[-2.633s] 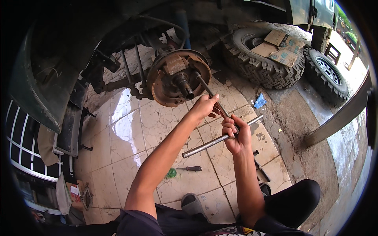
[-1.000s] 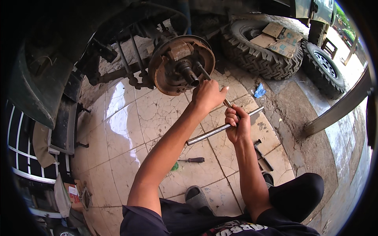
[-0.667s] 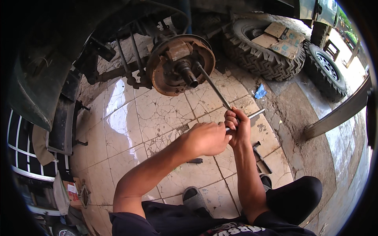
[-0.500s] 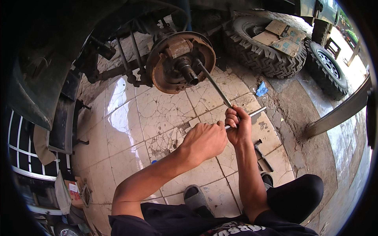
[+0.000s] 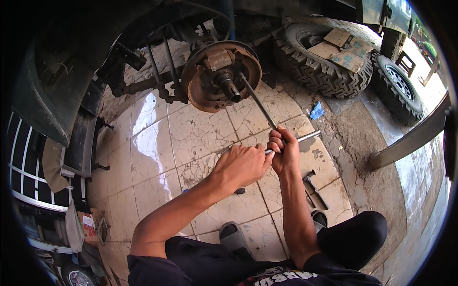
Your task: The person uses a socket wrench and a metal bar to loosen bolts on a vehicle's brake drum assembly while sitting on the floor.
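Observation:
A long steel T-handle wrench (image 5: pixel 258 103) slants down from the rusty brake backing plate (image 5: pixel 200 97) to my hands. Its far end meets the plate just right of the protruding axle spindle (image 5: pixel 230 90); the exact fastener there is too small to make out. My right hand (image 5: pixel 285 151) is wrapped round the wrench where shaft and crossbar meet, and the crossbar's right end sticks out past it. Closed over the crossbar's left end is my left hand (image 5: pixel 242 164), knuckles up. A hammer-like tool (image 5: pixel 316 189) lies on the tiles beside my right forearm.
Cracked floor tiles (image 5: pixel 148 171) spread beneath. A large knobbly tyre (image 5: pixel 329 78) with cardboard (image 5: pixel 350 53) on it lies at the back right, a wheel (image 5: pixel 398 83) beside it. A metal post (image 5: pixel 410 136) stands right. Vehicle bodywork (image 5: pixel 52 100) hangs over the left.
The crossbar has turned slightly clockwise, its left end rising with my left hand. A small dark object on the tiles now shows below my left hand. The view has shifted a little.

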A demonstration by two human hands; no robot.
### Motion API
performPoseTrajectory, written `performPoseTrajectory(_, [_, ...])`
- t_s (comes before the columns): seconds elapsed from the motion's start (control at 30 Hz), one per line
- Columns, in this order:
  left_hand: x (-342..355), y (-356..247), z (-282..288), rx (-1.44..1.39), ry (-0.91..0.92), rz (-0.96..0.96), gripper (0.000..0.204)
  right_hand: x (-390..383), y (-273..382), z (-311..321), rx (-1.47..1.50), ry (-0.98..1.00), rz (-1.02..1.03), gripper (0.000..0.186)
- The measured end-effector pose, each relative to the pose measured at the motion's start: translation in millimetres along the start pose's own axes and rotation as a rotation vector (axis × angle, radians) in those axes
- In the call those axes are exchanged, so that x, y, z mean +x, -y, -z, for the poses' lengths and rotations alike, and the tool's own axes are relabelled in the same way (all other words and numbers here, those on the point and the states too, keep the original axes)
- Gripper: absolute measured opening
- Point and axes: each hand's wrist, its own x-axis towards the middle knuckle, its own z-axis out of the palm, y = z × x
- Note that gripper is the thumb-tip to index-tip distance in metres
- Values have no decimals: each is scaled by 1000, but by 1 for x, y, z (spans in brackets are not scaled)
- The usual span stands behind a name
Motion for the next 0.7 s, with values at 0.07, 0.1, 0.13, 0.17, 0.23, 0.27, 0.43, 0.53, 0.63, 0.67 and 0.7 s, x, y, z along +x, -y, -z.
performPoseTrajectory(0.07, [4,16,-33,-276,-83,17,37,-3,5,-4,-175,-27,85,14])
performPoseTrajectory(0.1, [-3,38,-78,-511,-276,-86,28,-19,-5,-36,-535,-71,153,36])
performPoseTrajectory(0.13, [-1,35,-88,-664,-323,-99,22,-21,-19,-47,-709,-9,217,45])
performPoseTrajectory(0.17, [1,42,-100,-701,-278,-140,20,-21,-18,-44,-767,-16,220,42])
performPoseTrajectory(0.23, [17,40,-107,-763,-91,-160,24,-16,4,-35,-944,-33,268,36])
performPoseTrajectory(0.27, [27,39,-110,-895,-43,-238,27,-12,11,-32,-1103,-14,339,37])
performPoseTrajectory(0.43, [67,51,-120,-1225,-197,-231,51,-21,21,-47,-1789,190,586,43])
performPoseTrajectory(0.53, [93,57,-64,-1822,-102,103,41,-18,25,-37,-2129,300,702,50])
performPoseTrajectory(0.63, [104,63,-26,-1917,-31,336,26,-20,20,-35,-2311,327,708,55])
performPoseTrajectory(0.67, [107,67,-24,-1920,-30,382,23,-20,17,-36,-2333,335,704,56])
performPoseTrajectory(0.7, [109,66,-24,-1927,-20,426,19,-20,18,-35,-2294,318,719,55])
